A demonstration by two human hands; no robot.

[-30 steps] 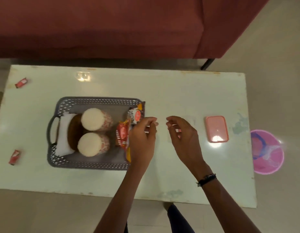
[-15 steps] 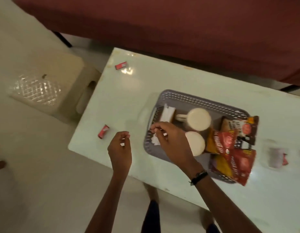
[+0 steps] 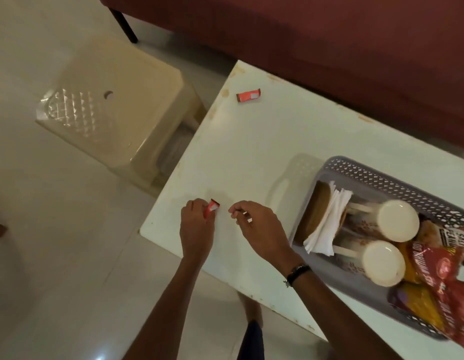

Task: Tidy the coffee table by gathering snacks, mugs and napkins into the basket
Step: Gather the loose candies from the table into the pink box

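Observation:
My left hand [image 3: 196, 224] pinches a small red snack wrapper [image 3: 211, 207] near the table's front left corner. My right hand [image 3: 259, 227] hovers just to its right, fingers curled, with a small pale item that I cannot identify between them. A second small red snack wrapper [image 3: 248, 95] lies at the far left end of the white coffee table [image 3: 251, 141]. The grey perforated basket [image 3: 355, 172] at the right holds two white mugs [image 3: 397, 220], a stack of white napkins [image 3: 327, 222], a brown coaster-like piece and several red and yellow snack packets [image 3: 438, 287].
A beige plastic stool [image 3: 116, 118] stands on the tiled floor left of the table. A maroon sofa [image 3: 329, 48] runs along the table's far side, one dark leg showing. My legs show under the near table edge.
The view swung left. My left hand reached the near red wrapper and took hold of it. My right hand left the basket's napkins and moved over beside my left hand.

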